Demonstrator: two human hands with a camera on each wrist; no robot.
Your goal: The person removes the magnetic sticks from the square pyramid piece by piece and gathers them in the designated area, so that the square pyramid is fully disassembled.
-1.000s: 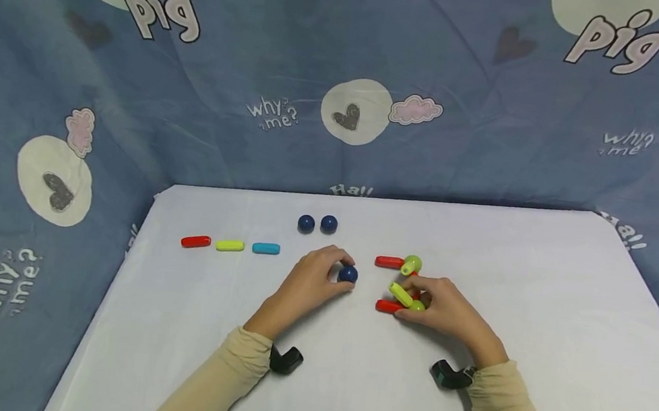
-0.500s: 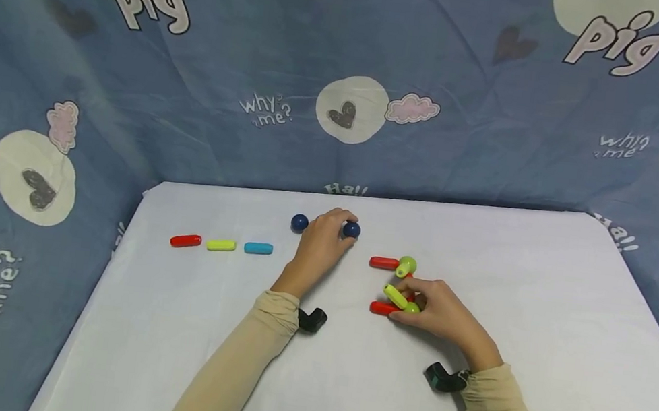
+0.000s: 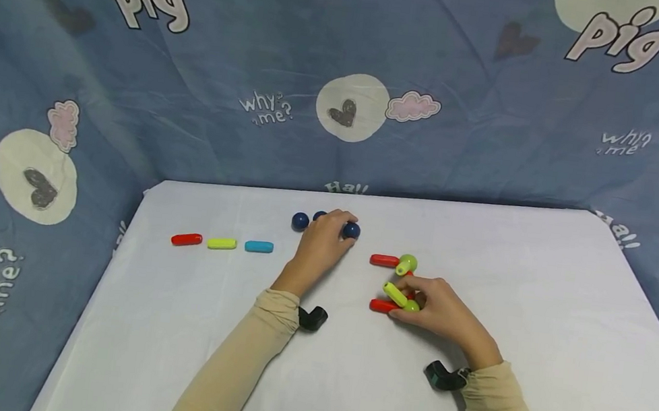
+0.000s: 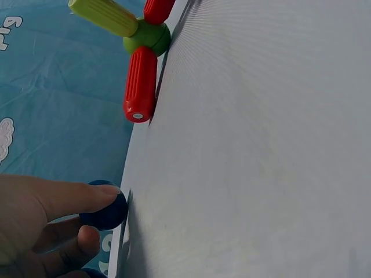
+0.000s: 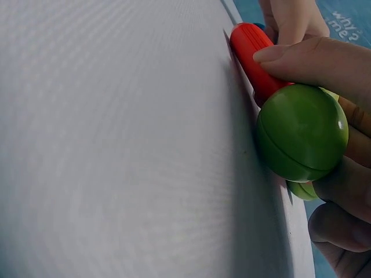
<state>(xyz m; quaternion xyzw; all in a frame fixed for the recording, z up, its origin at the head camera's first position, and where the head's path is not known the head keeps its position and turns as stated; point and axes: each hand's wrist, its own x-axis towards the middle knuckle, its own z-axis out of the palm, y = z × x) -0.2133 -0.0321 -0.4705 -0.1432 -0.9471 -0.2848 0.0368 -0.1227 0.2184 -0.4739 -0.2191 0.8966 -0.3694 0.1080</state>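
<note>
At the back of the table my left hand (image 3: 322,245) pinches a dark blue ball (image 3: 352,230) between thumb and fingers. In the left wrist view the thumb lies on this blue ball (image 4: 109,209). My right hand (image 3: 443,306) grips a structure of joined rods and green balls. Its thumb presses a red rod (image 5: 250,49) beside the near green ball (image 5: 302,133). A yellow-green rod (image 3: 395,294) slants up from that ball. The far green ball (image 3: 409,263) bears another red rod (image 3: 384,260). Fingers partly hide the red rod between the balls.
Two more dark blue balls lie at the back, one in the open (image 3: 300,222) and one partly behind the left hand. To the left, a red rod (image 3: 186,239), a yellow-green rod (image 3: 222,243) and a blue rod (image 3: 259,246) form a row. A patterned blue cloth (image 3: 221,139) hangs behind the table.
My left hand has carried its blue ball toward the back of the table, beside the other two, and has stayed there since half a second ago. My right hand keeps its grip in place.
</note>
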